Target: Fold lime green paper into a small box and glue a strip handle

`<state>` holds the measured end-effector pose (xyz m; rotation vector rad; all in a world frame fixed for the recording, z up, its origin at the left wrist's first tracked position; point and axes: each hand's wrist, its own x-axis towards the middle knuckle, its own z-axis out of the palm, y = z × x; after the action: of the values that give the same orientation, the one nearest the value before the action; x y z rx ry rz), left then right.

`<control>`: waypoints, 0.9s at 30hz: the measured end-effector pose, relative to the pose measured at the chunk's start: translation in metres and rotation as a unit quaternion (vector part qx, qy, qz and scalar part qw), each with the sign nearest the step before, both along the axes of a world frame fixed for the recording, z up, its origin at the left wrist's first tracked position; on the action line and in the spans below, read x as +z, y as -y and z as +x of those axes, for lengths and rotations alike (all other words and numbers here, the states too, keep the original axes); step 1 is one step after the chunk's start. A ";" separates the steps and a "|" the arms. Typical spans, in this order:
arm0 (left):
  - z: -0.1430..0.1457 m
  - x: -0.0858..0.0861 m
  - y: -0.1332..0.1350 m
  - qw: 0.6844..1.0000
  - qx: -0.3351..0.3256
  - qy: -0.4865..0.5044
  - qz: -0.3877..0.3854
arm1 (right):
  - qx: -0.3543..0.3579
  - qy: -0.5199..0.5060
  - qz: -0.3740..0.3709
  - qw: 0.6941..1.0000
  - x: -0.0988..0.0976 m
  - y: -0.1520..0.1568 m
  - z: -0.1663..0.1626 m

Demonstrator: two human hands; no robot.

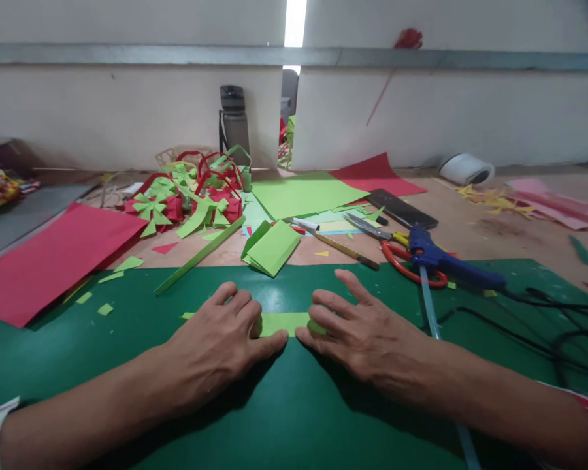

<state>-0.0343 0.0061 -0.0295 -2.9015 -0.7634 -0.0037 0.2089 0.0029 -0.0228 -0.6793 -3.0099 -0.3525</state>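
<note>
A folded strip of light green paper (284, 324) lies flat on the green mat, reaching under both hands. My left hand (228, 329) is closed on its left part, fingers curled and thumb along the near edge. On the right part, my right hand (355, 326) grips the strip with thumb and lower fingers, while its index finger is raised. The two thumb tips almost meet at the strip's near edge. Just beyond the hands sits a folded green paper piece (273, 248). The strip's ends are mostly covered by my fingers.
A blue glue gun (445, 261), orange-handled scissors (396, 254) and a black phone (404, 209) lie at right, with a black cable (500, 336). Red paper (59, 261) is at left. Small red-and-green paper baskets (191, 196) and a grey bottle (235, 124) stand by the wall.
</note>
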 end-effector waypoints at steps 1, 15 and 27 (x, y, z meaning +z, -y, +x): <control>0.000 0.000 0.000 1.000 -0.002 0.004 -0.002 | 0.003 0.001 0.005 1.000 -0.001 0.000 0.004; -0.001 0.004 0.003 1.000 0.006 0.021 0.019 | -0.060 0.051 0.075 0.994 0.003 0.017 0.051; 0.017 -0.022 0.012 0.989 0.065 0.121 0.057 | -0.258 -0.090 -0.188 0.943 0.026 0.003 -0.015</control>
<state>-0.0177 -0.0060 -0.0515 -2.7682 -0.9562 -0.3803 0.1935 0.0003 0.0027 -1.4448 -2.6985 0.2769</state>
